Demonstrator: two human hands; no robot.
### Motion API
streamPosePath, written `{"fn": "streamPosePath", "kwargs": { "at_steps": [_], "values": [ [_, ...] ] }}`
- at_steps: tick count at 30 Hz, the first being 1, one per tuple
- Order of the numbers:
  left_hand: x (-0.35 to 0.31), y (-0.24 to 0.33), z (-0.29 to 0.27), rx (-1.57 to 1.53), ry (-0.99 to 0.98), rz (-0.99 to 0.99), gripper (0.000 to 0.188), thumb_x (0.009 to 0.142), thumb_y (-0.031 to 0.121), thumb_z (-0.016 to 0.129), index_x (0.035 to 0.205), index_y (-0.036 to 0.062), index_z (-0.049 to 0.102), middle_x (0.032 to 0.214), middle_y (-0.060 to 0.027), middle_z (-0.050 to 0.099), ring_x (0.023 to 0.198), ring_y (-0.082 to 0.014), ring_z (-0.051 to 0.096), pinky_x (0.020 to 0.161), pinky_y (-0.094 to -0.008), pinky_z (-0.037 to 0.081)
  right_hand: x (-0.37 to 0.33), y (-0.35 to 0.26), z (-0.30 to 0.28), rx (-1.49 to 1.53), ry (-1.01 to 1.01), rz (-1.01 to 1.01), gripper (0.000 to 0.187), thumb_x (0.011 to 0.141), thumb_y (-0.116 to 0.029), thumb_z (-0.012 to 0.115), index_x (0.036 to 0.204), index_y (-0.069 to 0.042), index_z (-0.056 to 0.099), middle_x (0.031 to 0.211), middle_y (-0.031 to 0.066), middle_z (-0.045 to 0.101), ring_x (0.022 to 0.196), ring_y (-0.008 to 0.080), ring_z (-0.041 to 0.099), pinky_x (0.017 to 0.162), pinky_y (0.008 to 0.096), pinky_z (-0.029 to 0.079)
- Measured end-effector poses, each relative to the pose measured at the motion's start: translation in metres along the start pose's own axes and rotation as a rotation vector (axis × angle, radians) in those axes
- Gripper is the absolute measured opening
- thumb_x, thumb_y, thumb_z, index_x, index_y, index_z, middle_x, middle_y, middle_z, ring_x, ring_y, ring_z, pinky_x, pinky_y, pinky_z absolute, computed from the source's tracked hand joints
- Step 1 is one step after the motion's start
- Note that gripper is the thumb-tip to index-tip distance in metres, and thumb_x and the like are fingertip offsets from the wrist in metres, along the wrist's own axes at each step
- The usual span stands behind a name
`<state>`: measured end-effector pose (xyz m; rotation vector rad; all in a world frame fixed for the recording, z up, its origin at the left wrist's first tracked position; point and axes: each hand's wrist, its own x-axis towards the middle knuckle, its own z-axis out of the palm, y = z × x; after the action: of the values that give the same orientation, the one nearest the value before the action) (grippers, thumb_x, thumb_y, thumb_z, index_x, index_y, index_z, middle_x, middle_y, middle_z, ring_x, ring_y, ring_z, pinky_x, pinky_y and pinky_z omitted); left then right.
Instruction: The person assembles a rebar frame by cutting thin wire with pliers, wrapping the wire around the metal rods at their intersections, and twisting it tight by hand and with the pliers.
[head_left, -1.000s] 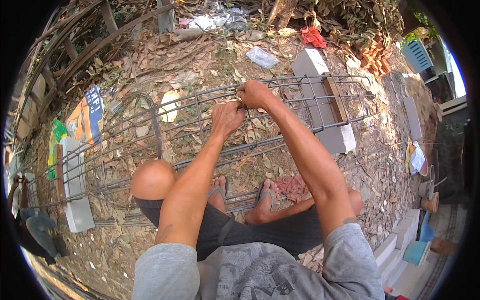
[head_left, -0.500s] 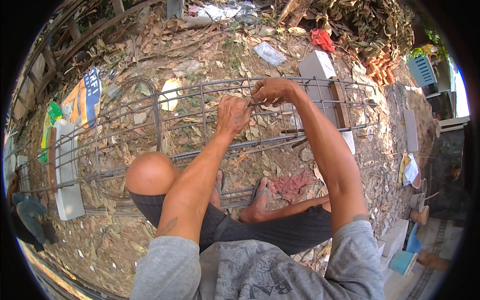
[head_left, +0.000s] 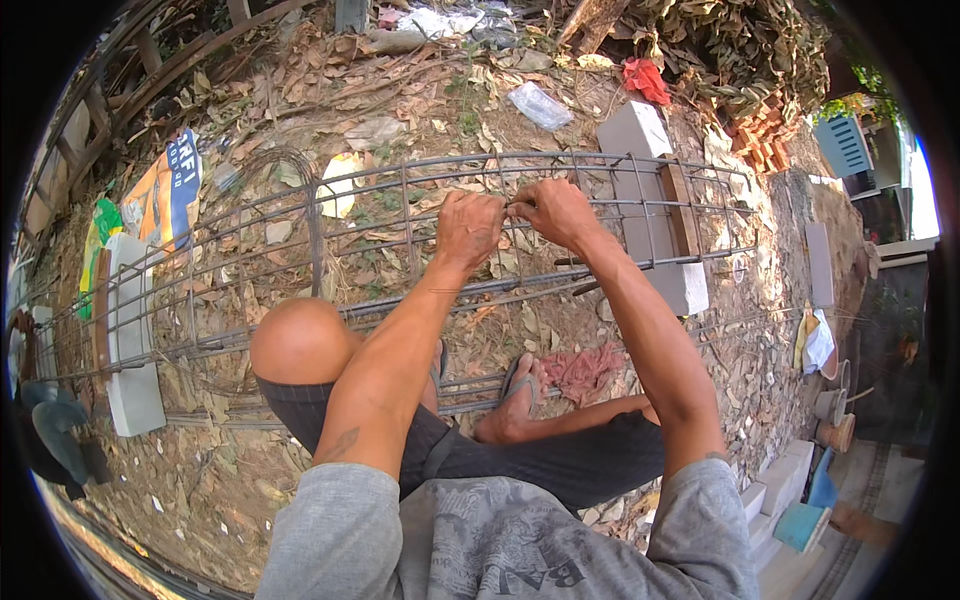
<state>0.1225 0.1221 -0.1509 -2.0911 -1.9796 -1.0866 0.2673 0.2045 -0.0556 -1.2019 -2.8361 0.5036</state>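
Note:
A long cage of steel rebar [head_left: 407, 215] with square stirrups lies crosswise in front of me. At one of its stirrups, my left hand [head_left: 468, 232] is closed with the fingers pinched together by the bars. My right hand [head_left: 557, 212] meets it from the right, its thumb and fingers pinched as well. The fingertips nearly touch; anything between them is too small to make out. A looped bundle of thin wire [head_left: 316, 235] hangs over the cage left of my hands.
Pale blocks [head_left: 140, 400] [head_left: 636, 132] with wooden strips [head_left: 678, 210] prop the cage at both ends. Dry leaves cover the ground. A red cloth [head_left: 580, 372] lies near my sandaled foot, a brick pile [head_left: 762, 135] at far right, a printed sack [head_left: 180, 190] at left.
My right hand has come down from over the cage's far bar and now sits lower, level with the left hand. The right forearm has lowered; the left hand stays almost in place.

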Motion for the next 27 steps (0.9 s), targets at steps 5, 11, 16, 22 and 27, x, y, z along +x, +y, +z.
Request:
{"fn": "streamPosePath", "kwargs": {
  "at_steps": [5, 11, 16, 22, 27],
  "values": [
    [0.001, 0.004, -0.001, -0.085, 0.053, 0.018, 0.008, 0.088, 0.019, 0.065, 0.088, 0.0130, 0.070, 0.078, -0.0064, 0.069, 0.078, -0.0255, 0.065, 0.078, -0.0401, 0.045, 0.008, -0.002, 0.006, -0.118, 0.061, -0.033, 0.024, 0.088, -0.031, 0.065, 0.083, -0.009, 0.074, 0.081, 0.0182, 0.071, 0.078, 0.0403, 0.068, 0.073, 0.0488, 0.055],
    [0.001, 0.006, 0.001, -0.068, -0.007, 0.010, 0.010, 0.086, 0.020, 0.067, 0.090, 0.0115, 0.071, 0.079, -0.0080, 0.069, 0.078, -0.0273, 0.066, 0.075, -0.0410, 0.045, -0.013, 0.014, 0.004, 0.205, 0.138, 0.081, 0.040, 0.094, -0.038, 0.060, 0.112, -0.005, 0.072, 0.095, 0.0242, 0.071, 0.094, 0.0410, 0.068, 0.083, 0.0474, 0.054],
    [0.002, -0.001, -0.011, -0.020, -0.016, -0.026, 0.011, 0.085, 0.019, 0.068, 0.091, 0.0091, 0.070, 0.079, -0.0110, 0.070, 0.079, -0.0292, 0.066, 0.075, -0.0429, 0.046, -0.087, 0.066, -0.050, 0.631, 0.673, 0.422, 0.041, 0.093, -0.036, 0.064, 0.114, -0.001, 0.071, 0.095, 0.0184, 0.074, 0.091, 0.0249, 0.071, 0.081, 0.0366, 0.052],
    [0.005, 0.010, -0.009, -0.003, -0.060, -0.045, 0.012, 0.085, 0.019, 0.071, 0.091, 0.0094, 0.071, 0.081, -0.0102, 0.071, 0.080, -0.0295, 0.066, 0.077, -0.0438, 0.045, -0.175, 0.096, 0.023, 0.570, 0.532, 0.518, 0.049, 0.084, -0.034, 0.076, 0.119, 0.000, 0.070, 0.082, 0.0109, 0.068, 0.076, 0.0195, 0.061, 0.072, 0.0358, 0.050],
    [-0.004, 0.026, 0.004, 0.065, 0.070, -0.214, 0.013, 0.087, 0.019, 0.069, 0.097, 0.0103, 0.072, 0.096, -0.0087, 0.073, 0.100, -0.0268, 0.064, 0.103, -0.0500, 0.034, -0.160, 0.091, 0.045, 0.550, 0.528, 0.678, 0.045, 0.078, -0.029, 0.081, 0.112, -0.001, 0.072, 0.064, 0.0079, 0.056, 0.067, 0.0185, 0.057, 0.067, 0.0345, 0.047]
  ]
}}
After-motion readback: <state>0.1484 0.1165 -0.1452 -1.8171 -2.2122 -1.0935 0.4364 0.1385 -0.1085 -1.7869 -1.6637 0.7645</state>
